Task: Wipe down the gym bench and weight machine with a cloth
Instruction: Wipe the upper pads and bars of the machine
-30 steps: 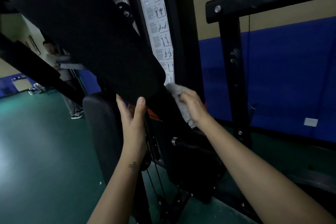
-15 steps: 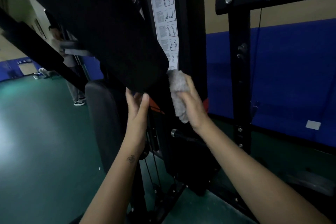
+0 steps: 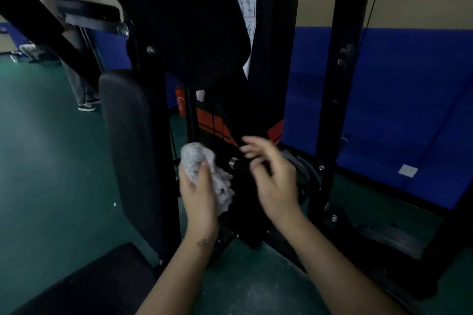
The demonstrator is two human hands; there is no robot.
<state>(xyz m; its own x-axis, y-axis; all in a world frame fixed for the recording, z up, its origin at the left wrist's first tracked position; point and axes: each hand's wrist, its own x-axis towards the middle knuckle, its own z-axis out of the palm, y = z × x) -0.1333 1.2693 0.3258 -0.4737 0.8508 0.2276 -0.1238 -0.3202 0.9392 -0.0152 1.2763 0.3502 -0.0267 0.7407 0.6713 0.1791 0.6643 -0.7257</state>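
my left hand (image 3: 198,194) curls its fingers round the cloth (image 3: 197,158), my right hand (image 3: 275,179) is loose and empty, and a weak squeeze could drop it below them.

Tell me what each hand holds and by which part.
The left hand grips the bunched cloth round its middle, thumb across the front. The right hand, blurred, holds nothing.
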